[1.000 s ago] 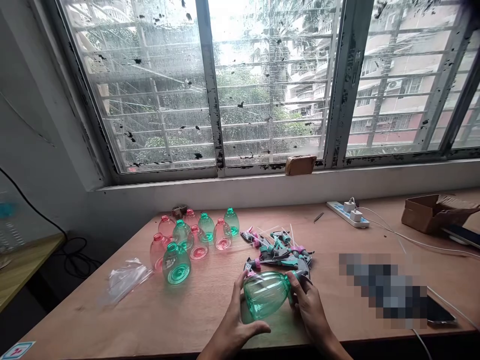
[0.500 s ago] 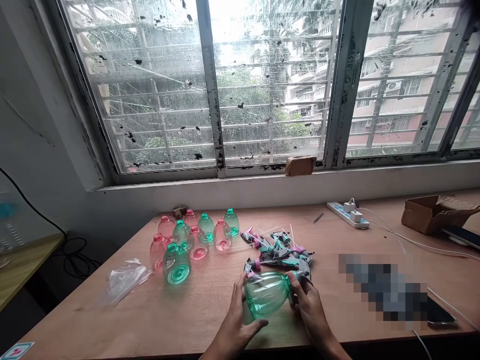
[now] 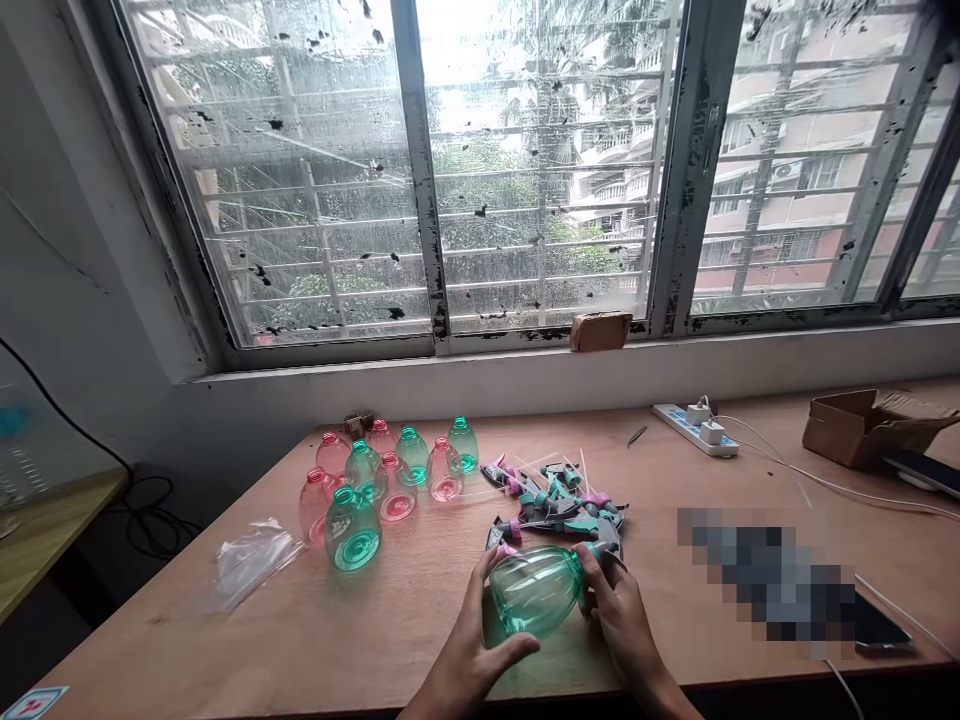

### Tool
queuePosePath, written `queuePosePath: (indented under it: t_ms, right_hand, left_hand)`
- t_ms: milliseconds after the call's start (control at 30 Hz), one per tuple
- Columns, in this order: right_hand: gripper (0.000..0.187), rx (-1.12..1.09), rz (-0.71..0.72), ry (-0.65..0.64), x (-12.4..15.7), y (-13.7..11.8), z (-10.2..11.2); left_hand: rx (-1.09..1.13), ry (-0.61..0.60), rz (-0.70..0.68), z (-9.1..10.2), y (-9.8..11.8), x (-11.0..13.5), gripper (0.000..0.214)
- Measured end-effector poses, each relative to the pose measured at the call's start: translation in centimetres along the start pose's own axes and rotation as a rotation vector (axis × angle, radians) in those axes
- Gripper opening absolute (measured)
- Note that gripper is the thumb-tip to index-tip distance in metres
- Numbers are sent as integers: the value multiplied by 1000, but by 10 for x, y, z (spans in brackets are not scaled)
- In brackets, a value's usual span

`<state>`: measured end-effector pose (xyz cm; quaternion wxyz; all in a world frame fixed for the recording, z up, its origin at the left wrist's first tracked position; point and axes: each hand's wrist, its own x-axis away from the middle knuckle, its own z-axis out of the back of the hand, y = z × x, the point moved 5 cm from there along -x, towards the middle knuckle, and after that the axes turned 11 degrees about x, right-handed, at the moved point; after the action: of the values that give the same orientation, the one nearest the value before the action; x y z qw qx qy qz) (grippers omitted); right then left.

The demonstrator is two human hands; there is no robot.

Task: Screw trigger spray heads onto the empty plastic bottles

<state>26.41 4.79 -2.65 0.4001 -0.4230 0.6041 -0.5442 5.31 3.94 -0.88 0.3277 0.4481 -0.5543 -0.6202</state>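
Observation:
A clear green plastic bottle (image 3: 536,590) lies sideways between my hands above the table, its neck pointing right. My left hand (image 3: 476,640) is wrapped around its base end, thumb underneath on the near side. At the neck, my right hand (image 3: 611,610) is closed with thumb and fingers on a grey and teal trigger spray head (image 3: 606,548); the fingers hide part of the joint, so I cannot tell how tightly it sits. Just beyond lies a pile of trigger spray heads (image 3: 559,505) in grey, teal and pink, with thin tubes.
Several green and pink bottles (image 3: 354,530) stand upright at the left back. Nearby is a clear plastic bag (image 3: 255,560). A power strip (image 3: 696,430) with cables, a cardboard box (image 3: 851,430) and a blurred-out phone-like object (image 3: 881,620) are on the right.
The bottle is turned very slightly in my hands, and my left thumb has shifted a little. Everything else on the table stays put.

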Motion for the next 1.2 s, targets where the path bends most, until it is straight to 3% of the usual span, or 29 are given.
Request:
queuePosePath:
  t_ms: [133,267,333,633,700,867,1033,1133,1200]
  right_hand:
    - [58,0,-3,4,0,0,0]
    - [57,-1,-6,-2,1,0,0]
    - [56,-4,-7,-5,1,0,0]
    - [57,-2,-4,-16,-1,3,0]
    - [56,-2,-2,-20,-1,5,0]
    - [52,-2,-3,-28,-1,6,0]
    - [50,-8,2,-20,-1,5,1]
    - [49,-5,4,-16,-1,5,1]
    - [50,-1,1,-13,-1,6,1]
  left_hand:
    - [71,-11,-4,2,-3,-1,117]
    - [150,15,29,8,-2,-5,80]
    - [141,10,34,8,-1,-6,74]
    - [-38,-26,7,-4,4,2,119]
    - [46,-35,21,-3,5,0,118]
    - [112,8,51,6,2,-7,83]
    - [14,-35,11,-1,-5,-1,110]
    - [-107,-39,-23,-4,-3,4,118]
    - [-69,-47,-3,-4,-1,4,119]
